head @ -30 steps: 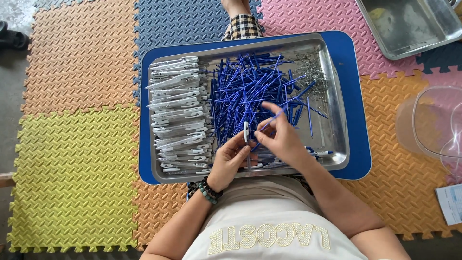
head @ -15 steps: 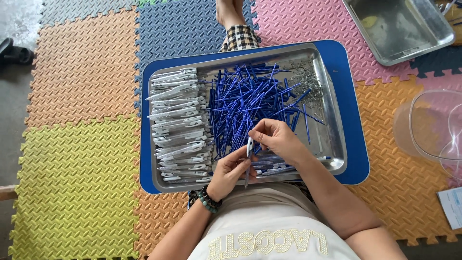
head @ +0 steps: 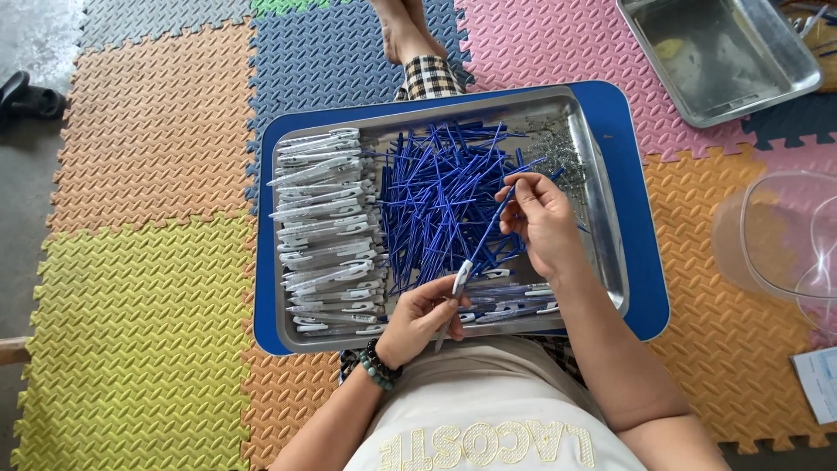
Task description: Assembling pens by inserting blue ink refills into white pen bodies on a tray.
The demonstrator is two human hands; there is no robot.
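the left hand [head: 425,312] grips a white pen barrel [head: 460,279] while the right hand [head: 539,218] pinches a blue refill [head: 488,228] above the steel tray [head: 602,187].

At the right edge of your view, low down beside the orange mat tile, lies a flat white paper slip [head: 819,382] with a pale blue tint and some small print on it; it may be a label or a printed sheet, but it is cut off by the frame and too small to tell which. It sits just below the clear plastic tub [head: 785,240]. You have no screens or signs in sight, and no boxes or wrapped packages on the mats around you.
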